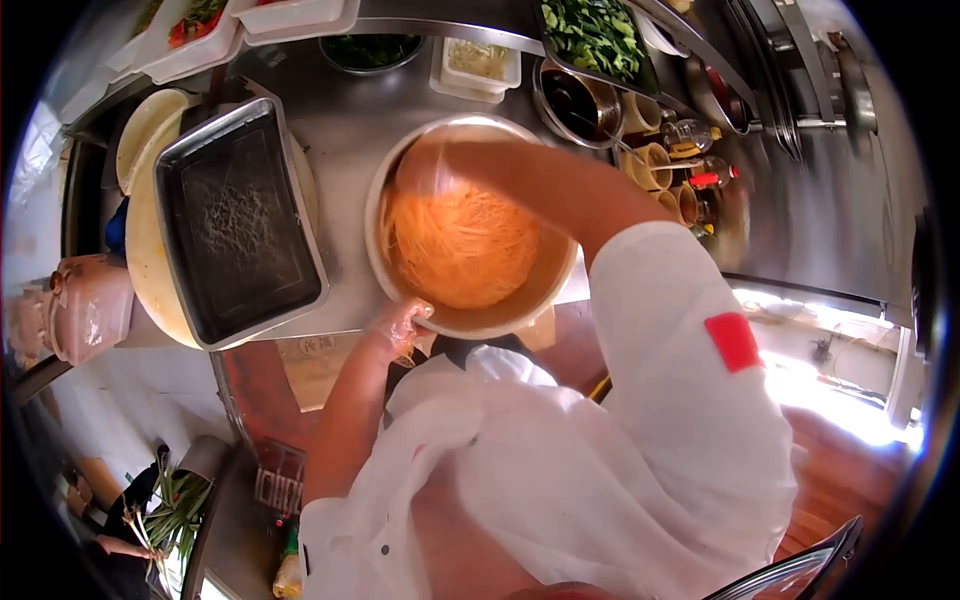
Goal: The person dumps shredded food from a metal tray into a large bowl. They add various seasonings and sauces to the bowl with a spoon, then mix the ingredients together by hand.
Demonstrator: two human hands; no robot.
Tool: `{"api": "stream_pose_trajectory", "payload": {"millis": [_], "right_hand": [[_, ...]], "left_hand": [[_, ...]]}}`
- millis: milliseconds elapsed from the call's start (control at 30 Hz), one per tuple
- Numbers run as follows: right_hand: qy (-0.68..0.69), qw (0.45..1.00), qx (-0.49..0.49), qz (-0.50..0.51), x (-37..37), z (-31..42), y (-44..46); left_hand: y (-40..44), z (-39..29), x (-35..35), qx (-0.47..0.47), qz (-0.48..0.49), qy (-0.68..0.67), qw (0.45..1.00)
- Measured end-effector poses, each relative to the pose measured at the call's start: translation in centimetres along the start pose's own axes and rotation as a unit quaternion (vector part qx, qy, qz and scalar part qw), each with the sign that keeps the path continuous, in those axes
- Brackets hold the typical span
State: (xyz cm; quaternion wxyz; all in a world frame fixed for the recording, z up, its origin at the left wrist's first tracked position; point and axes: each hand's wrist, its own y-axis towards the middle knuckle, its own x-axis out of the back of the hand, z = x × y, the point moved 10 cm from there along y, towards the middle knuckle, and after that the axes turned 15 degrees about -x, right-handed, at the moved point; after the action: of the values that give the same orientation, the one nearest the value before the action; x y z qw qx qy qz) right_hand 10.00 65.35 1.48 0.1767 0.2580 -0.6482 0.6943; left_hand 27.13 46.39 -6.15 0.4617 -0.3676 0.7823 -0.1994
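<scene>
A large pale round tub [556,285] stands at the edge of the steel counter, with a heap of orange shreds [470,245] inside. My right hand [425,170] is in the tub at its far left part, over the shreds. It is smeared by motion, so its fingers cannot be made out. At the near left rim my left hand [404,322] grips the tub's edge, its fingers bent over it. Some orange bits cling to that hand.
A dark rectangular tray [240,225] rests on a round yellowish container at the left. Beyond the tub are white containers [480,65], chopped greens [595,38] and a metal pot [578,100]. Bottles [690,138] stand right. A person's hand [125,546] is near green stalks [178,505].
</scene>
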Motion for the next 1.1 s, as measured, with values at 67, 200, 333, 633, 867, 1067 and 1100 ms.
{"api": "stream_pose_trajectory", "payload": {"millis": [67,200,333,633,867,1067,1100], "right_hand": [[-0.018,0.996,-0.074,-0.052,-0.6,-5.4,-0.9],[-0.119,0.939,-0.246,-0.209,-9.7,-10.7,-6.4],[0.598,0.652,-0.446,-0.139,-20.2,-4.5,-10.2],[0.874,0.418,-0.196,-0.149,-10.0,-6.8,-12.0],[0.124,0.958,-0.202,-0.163,-11.6,4.4,-7.6],[0.061,0.984,-0.166,-0.025,-16.1,-4.2,1.5],[0.154,0.953,-0.25,-0.075,-15.6,-3.8,1.2]], "left_hand": [[-0.4,-0.5,0.1,-0.023,0.011,-0.031,0.999],[0.1,-1.1,0.2,-0.021,-0.028,0.002,0.999],[1.0,-0.5,-2.2,-0.033,-0.037,-0.034,0.998],[0.7,-1.5,-2.9,-0.013,-0.032,-0.02,0.999],[1.7,-1.1,-2.7,-0.048,-0.015,-0.037,0.998],[1.0,-1.4,-1.3,-0.04,-0.035,-0.025,0.998],[0.8,-1.8,-1.3,-0.049,-0.032,-0.017,0.998]]}}
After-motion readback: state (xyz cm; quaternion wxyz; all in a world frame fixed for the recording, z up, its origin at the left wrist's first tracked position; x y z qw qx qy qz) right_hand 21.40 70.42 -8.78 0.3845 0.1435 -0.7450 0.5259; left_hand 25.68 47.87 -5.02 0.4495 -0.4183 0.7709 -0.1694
